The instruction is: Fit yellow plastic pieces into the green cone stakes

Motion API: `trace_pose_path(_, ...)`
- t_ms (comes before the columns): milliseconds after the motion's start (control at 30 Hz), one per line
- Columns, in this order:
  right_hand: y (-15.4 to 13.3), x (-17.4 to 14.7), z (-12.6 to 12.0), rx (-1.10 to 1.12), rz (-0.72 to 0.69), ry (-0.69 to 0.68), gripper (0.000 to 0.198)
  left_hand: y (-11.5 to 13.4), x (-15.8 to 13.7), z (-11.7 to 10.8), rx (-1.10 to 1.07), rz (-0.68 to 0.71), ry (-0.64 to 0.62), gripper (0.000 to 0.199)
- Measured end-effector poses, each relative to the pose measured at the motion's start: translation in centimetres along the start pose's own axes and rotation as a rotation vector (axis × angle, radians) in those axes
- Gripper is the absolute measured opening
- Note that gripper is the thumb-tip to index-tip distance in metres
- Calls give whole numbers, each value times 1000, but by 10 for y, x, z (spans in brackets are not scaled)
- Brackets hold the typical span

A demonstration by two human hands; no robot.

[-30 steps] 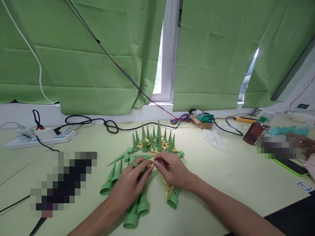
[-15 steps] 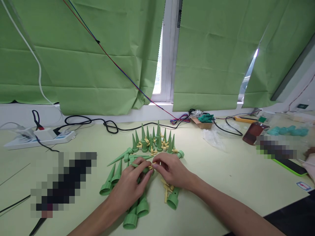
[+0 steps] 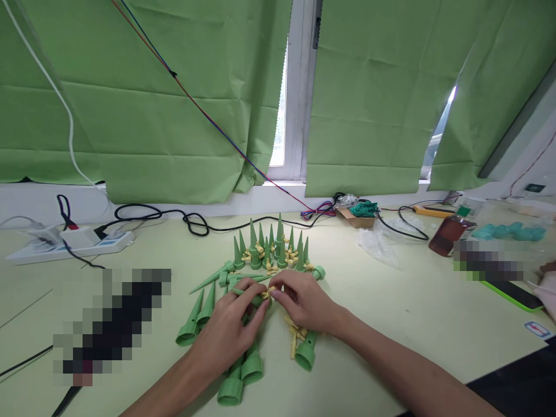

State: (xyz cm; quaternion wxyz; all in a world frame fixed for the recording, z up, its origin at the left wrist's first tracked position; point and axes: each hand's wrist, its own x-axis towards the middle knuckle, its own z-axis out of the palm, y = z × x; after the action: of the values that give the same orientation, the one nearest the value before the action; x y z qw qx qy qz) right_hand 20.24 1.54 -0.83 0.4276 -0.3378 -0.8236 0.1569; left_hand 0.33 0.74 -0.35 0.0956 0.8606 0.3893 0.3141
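from my remote head feed i log: pale table [image 3: 373,289] beneath the work. left hand [image 3: 237,315] curled and grasping; right hand [image 3: 306,298] pinching. upright green spikes [image 3: 255,249] stand beyond. the left fingers hold a sideways spike [image 3: 258,301]; at it, a yellow fitting [image 3: 266,295] between the right fingertips, seating unclear.

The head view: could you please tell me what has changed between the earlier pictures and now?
At the right edge, a co-worker's hand has drawn away to the right, mostly out of frame. The right hand's fingertips have shifted very slightly, still at the small yellow piece. The left hand still holds a green cone; the standing cones stayed put.
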Motion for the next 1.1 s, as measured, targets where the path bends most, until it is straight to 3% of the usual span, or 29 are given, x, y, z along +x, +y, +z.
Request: trace_pose_path(1100,6,1,3,-49,61,-1,30,2,0,0,13,-7,-19,15)
